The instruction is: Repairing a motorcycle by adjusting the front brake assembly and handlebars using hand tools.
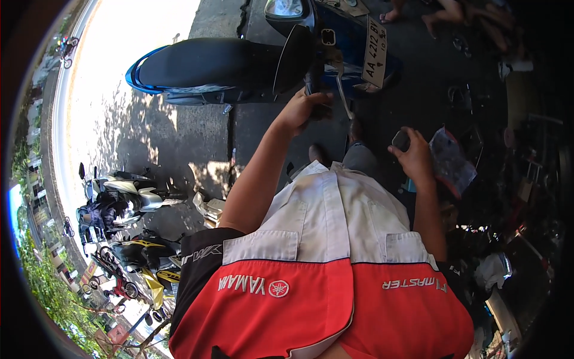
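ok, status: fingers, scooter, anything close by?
Left fingers at handlebar of blue scooter. Right fingers hold small dark object, identity unclear. Plastic bag beside right wrist.

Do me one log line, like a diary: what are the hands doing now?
Left hand: at handlebar, hold unclear | Right hand: holding small dark thing | Scooter: blue, in front | Plastic bag: beside right hand

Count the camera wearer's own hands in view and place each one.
2: the left hand is at the front of the blue scooter; the right hand, farther right, holds a small dark object. Neither is hidden.
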`<state>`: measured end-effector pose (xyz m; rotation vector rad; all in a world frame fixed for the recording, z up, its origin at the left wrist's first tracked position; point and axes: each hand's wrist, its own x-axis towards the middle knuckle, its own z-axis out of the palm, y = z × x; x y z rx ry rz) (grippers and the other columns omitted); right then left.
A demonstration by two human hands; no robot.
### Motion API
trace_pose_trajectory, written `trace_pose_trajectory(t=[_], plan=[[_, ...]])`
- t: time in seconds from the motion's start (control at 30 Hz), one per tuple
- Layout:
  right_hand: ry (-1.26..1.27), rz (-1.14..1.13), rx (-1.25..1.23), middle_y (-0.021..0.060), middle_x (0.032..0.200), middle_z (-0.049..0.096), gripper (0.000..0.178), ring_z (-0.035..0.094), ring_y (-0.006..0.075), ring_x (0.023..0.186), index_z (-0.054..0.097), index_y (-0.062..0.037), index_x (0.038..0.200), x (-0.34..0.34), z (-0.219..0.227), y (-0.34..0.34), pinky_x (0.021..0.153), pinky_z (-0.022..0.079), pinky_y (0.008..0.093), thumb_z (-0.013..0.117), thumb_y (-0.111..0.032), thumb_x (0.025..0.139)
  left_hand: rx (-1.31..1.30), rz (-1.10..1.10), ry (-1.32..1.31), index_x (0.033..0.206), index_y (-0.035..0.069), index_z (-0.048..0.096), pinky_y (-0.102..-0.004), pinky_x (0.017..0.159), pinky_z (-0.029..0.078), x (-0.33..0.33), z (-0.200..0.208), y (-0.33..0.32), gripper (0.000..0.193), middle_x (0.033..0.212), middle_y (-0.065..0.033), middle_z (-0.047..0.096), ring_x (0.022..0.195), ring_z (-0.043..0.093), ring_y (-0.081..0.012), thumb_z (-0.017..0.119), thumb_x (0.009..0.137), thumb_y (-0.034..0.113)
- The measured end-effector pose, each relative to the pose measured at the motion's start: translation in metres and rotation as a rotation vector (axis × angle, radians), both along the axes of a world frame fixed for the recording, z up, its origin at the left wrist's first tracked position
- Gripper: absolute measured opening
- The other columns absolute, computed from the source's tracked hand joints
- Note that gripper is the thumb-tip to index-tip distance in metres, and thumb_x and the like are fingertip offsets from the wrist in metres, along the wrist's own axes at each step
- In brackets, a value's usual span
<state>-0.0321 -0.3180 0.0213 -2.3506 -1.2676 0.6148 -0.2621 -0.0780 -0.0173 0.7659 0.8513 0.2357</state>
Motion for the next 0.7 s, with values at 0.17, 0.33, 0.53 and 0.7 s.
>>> trace_pose_trajectory(t=[0.17, 0.33, 0.53, 0.7], plan=[[0.002, -0.104, -0.028, 0.0210, 0.116, 0.067, 0.059, 0.065, 0.0403, 0.109, 0.063, -0.0002, 0.123, -0.006, -0.007, -0.044, 0.094, 0.052, 0.0448, 0.088, -0.015, 0.072, -0.232, -0.078, -0.446, 0.138, -0.006, 0.051, -0.0491, 0.105, 0.047, 0.003, -0.012, -0.003, 0.056, 0.132, -0.0254, 0.062, 0.116, 0.065, -0.0370, 0.065, 0.090, 0.018], [-0.011, -0.179, -0.035, 0.0204, 0.117, 0.066, 0.060, 0.065, 0.0396, 0.110, 0.063, -0.0011, 0.124, 0.002, 0.000, -0.057, 0.095, 0.052, 0.0447, 0.087, -0.015, 0.072, -0.341, -0.141, -0.695, 0.138, -0.009, 0.049, -0.0544, 0.116, 0.037, 0.010, -0.012, -0.006, 0.062, 0.140, -0.0277, 0.056, 0.129, 0.056, -0.0401, 0.066, 0.084, 0.018], [-0.069, -0.213, 0.017, 0.0197, 0.120, 0.066, 0.059, 0.064, 0.0390, 0.112, 0.063, -0.0021, 0.125, 0.024, 0.008, -0.052, 0.096, 0.052, 0.0441, 0.087, -0.015, 0.073, -0.287, -0.155, -0.624, 0.132, -0.008, 0.055, -0.0533, 0.111, 0.043, 0.005, -0.027, 0.003, 0.057, 0.124, -0.0214, 0.065, 0.121, 0.062, -0.0383, 0.067, 0.084, 0.020], [-0.075, -0.192, 0.033, 0.0191, 0.120, 0.066, 0.059, 0.064, 0.0390, 0.114, 0.063, -0.0030, 0.126, 0.031, 0.005, -0.041, 0.097, 0.051, 0.0439, 0.086, -0.015, 0.073, -0.101, -0.140, -0.495, 0.122, -0.001, 0.062, -0.0492, 0.099, 0.048, 0.001, -0.040, 0.010, 0.040, 0.112, -0.0162, 0.069, 0.109, 0.066, -0.0320, 0.066, 0.091, 0.025]])
